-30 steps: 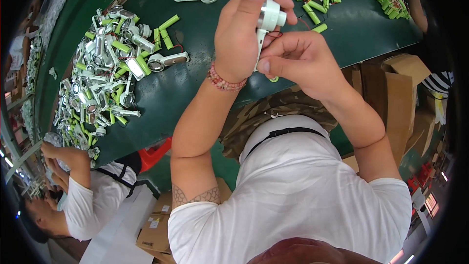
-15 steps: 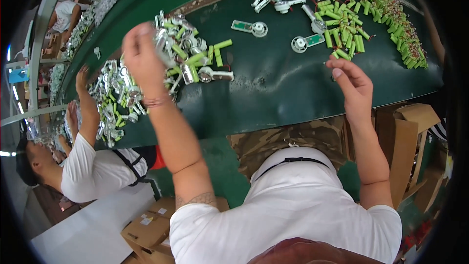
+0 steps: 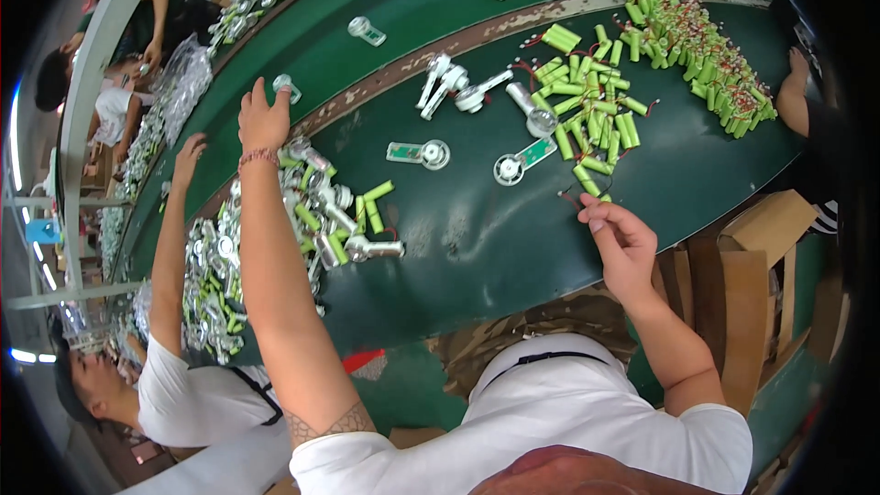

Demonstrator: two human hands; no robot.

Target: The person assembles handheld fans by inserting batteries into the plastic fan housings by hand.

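Note:
My left hand point(image 3: 263, 119) is stretched out at the far left over the green belt, fingers apart. Beside its fingertips lies a white handheld-fan part point(image 3: 287, 88). Below that arm is a heap of fan parts point(image 3: 316, 202) mixed with green batteries. My right hand point(image 3: 625, 246) is closed in a pinch at the near edge of a loose pile of green batteries point(image 3: 587, 96). A thin red wire point(image 3: 570, 200) runs to its fingertips, close to a green battery point(image 3: 587, 181). Left of that pile lie two fan halves with green circuit boards point(image 3: 420, 154) point(image 3: 524, 161).
A dense stack of wired batteries point(image 3: 701, 55) stands at the far right. White fan pieces point(image 3: 449, 82) lie mid-table. Several fan parts point(image 3: 367, 31) sit on the belt beyond a worn rail point(image 3: 412, 60). A co-worker point(image 3: 197, 394) reaches in at left. Cardboard boxes point(image 3: 747, 302) stand at right.
My left hand has moved from over the heap to farther out over the belt, its arm straighter. My right hand stays by the battery pile. The whole view has shifted.

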